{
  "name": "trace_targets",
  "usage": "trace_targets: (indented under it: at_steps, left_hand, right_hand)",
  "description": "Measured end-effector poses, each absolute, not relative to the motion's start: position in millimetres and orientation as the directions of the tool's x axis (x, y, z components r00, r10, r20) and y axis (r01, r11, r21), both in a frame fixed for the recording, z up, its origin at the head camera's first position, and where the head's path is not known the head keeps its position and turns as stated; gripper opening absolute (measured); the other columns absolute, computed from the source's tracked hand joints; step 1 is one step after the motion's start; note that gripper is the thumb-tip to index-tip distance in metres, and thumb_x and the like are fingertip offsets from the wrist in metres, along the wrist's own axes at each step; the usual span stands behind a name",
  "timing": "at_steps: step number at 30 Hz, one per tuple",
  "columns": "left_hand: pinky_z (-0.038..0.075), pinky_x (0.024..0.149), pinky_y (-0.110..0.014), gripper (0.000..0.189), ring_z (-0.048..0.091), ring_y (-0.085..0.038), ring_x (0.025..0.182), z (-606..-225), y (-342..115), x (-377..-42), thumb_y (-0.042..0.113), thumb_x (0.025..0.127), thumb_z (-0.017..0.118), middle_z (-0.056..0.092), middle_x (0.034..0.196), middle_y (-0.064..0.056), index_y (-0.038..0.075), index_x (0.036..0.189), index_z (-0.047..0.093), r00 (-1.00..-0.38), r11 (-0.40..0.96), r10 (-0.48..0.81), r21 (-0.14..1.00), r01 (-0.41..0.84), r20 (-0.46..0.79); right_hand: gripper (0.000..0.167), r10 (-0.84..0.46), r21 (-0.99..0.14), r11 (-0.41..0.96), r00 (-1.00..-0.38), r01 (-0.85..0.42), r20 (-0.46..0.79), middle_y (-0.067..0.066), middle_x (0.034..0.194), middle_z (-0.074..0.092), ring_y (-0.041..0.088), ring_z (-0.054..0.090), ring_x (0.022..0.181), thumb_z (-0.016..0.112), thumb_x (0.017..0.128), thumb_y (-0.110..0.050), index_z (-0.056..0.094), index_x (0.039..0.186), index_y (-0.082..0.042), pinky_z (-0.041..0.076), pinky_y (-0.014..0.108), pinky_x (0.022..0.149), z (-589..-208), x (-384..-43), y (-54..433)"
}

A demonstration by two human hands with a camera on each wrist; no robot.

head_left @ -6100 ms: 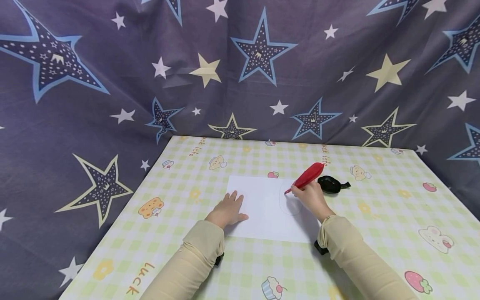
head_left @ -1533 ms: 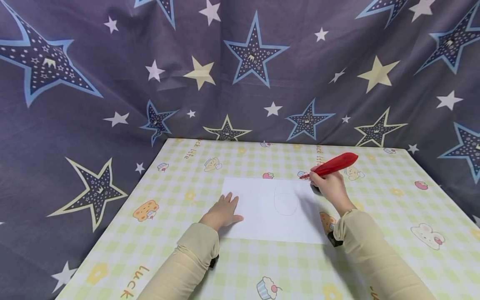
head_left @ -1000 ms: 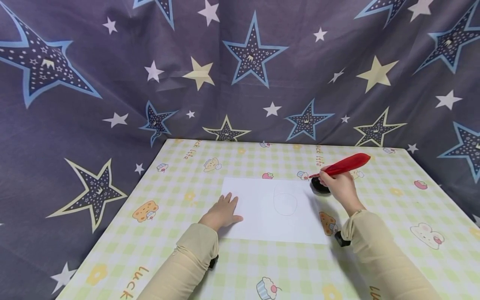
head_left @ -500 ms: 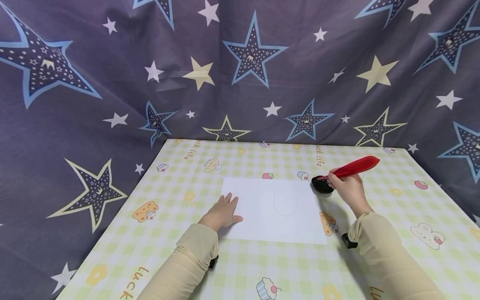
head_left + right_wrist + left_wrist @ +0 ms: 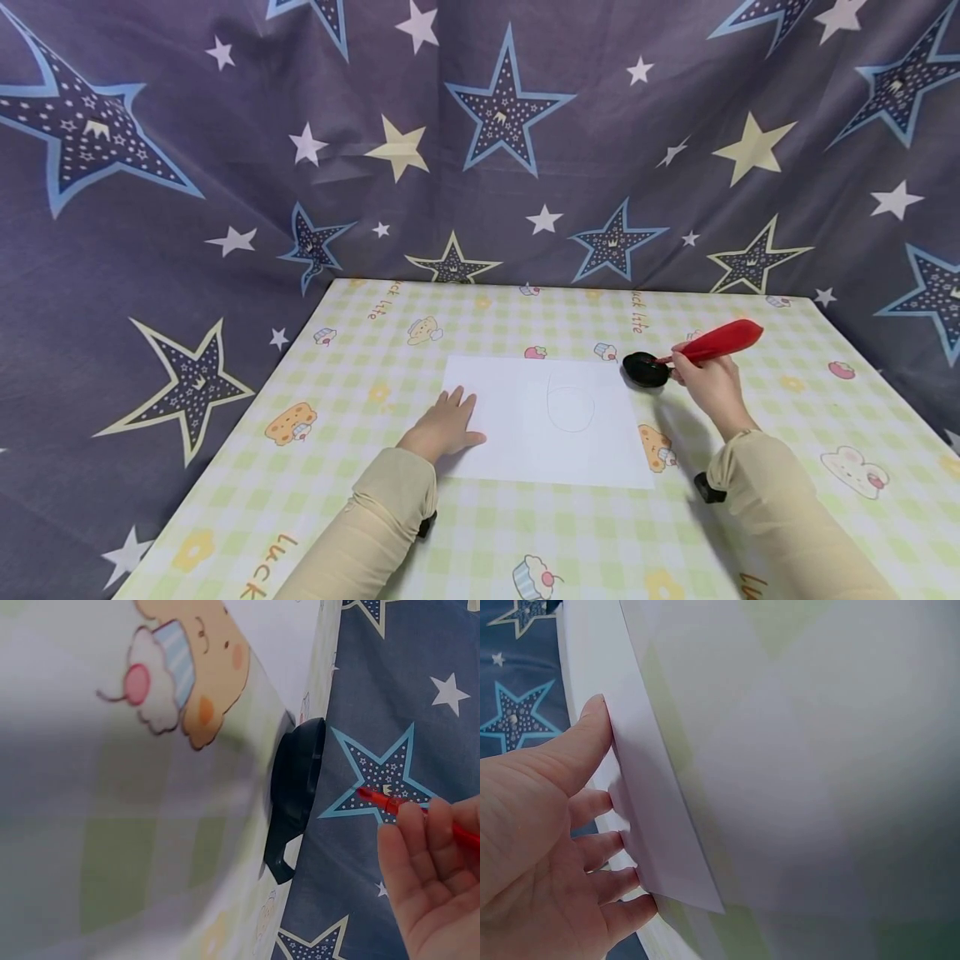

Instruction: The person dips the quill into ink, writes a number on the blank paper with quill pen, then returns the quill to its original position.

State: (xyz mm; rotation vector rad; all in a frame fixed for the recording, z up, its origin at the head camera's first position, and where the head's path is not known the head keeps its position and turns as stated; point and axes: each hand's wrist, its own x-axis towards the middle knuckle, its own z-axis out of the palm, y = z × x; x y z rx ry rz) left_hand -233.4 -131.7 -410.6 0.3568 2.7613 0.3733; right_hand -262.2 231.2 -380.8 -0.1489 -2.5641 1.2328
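My right hand [image 5: 712, 387] pinches a red feather pen [image 5: 723, 340] near its tip. The pen's tip overlaps a small black dish [image 5: 643, 370] in the head view. In the right wrist view the pen's red tip [image 5: 373, 796] shows clear of that dish [image 5: 296, 776], which has a short handle. My left hand [image 5: 442, 425] lies spread on the left side of a white sheet of paper [image 5: 506, 458]. A thin line shaped like a 6 [image 5: 572, 430] is drawn on the sheet's right half.
Beneath everything is a table with a green-checked cloth [image 5: 450, 542] printed with cartoons. The dish stands just off the sheet's upper right corner. Behind the table's far edge hangs a dark star-patterned curtain [image 5: 360, 92].
The 6-shaped line, a partial curve at first, has gained its inner loop. My right hand has lifted the pen off the paper and moved right to the dish. My left hand stays put.
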Motion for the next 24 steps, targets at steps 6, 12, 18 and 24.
trace_targets:
  at_steps: [6,12,18,24]
  left_hand:
    - [0.015,0.109,-0.046,0.07,0.012,-0.04,0.135,-411.5,-131.0,-234.4,0.036,0.091,0.056,0.017,0.148,-0.023,-0.001,0.143,0.028,-0.913,0.936,0.284,0.293,0.197,-0.293]
    - [0.015,0.109,-0.046,0.069,0.012,-0.04,0.135,-409.7,-131.4,-232.6,0.035,0.091,0.056,0.017,0.148,-0.022,0.0,0.143,0.028,-0.914,0.933,0.282,0.306,0.19,-0.293]
    - [0.015,0.109,-0.046,0.069,0.012,-0.039,0.135,-409.6,-131.8,-231.6,0.035,0.091,0.056,0.016,0.148,-0.022,0.0,0.143,0.028,-0.913,0.932,0.282,0.31,0.188,-0.296]
    - [0.016,0.109,-0.046,0.069,0.013,-0.04,0.135,-411.5,-131.7,-233.1,0.036,0.09,0.057,0.018,0.148,-0.022,0.0,0.143,0.03,-0.915,0.935,0.278,0.301,0.189,-0.291]
  right_hand:
    - [0.025,0.172,-0.814,0.564,-0.944,-0.14,0.282,0.02,0.081,0.064,0.012,0.06,0.059,0.046,0.092,-0.008,0.061,0.105,0.007,0.051,0.02,0.055,-384.1,-256.1,233.8]
    - [0.02,0.104,-0.812,0.521,-0.924,-0.264,0.367,0.017,0.079,0.063,0.006,0.059,0.056,0.045,0.091,0.0,0.06,0.098,0.012,0.051,0.019,0.052,-385.9,-253.5,235.3]
    - [0.028,0.05,-0.874,0.447,-0.97,-0.192,0.239,0.028,0.087,0.063,0.015,0.065,0.062,0.05,0.092,-0.009,0.051,0.109,0.014,0.055,0.025,0.057,-386.5,-255.9,242.3]
    - [0.02,-0.046,-0.982,0.148,-0.993,-0.119,0.113,0.016,0.108,0.061,0.02,0.066,0.065,0.046,0.092,0.0,0.046,0.112,-0.002,0.056,0.03,0.063,-394.9,-260.9,255.9]
